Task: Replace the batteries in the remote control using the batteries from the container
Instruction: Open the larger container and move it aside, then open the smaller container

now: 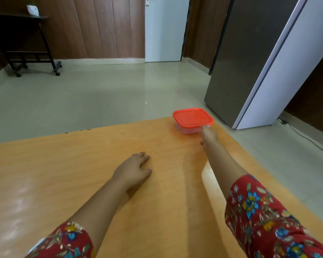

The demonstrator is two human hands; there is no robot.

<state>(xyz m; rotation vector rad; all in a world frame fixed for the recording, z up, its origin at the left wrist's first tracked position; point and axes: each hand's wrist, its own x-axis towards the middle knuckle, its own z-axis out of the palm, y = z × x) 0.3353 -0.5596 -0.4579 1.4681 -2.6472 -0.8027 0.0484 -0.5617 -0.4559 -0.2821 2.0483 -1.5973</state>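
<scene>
A clear plastic container with an orange-red lid (192, 117) stands near the far right corner of the wooden table (82, 164); the lid is on. My right hand (209, 135) reaches out to the container's near right corner, its fingertips at the rim just under the lid; whether they grip it is unclear. My left hand (133, 170) rests flat on the tabletop near the middle, fingers relaxed, holding nothing. No remote control or batteries are in view.
The table's far edge runs just behind the container, with tiled floor beyond. A grey refrigerator (250, 62) stands to the right. A black wheeled stand (26, 43) with a small white pot is at the back left.
</scene>
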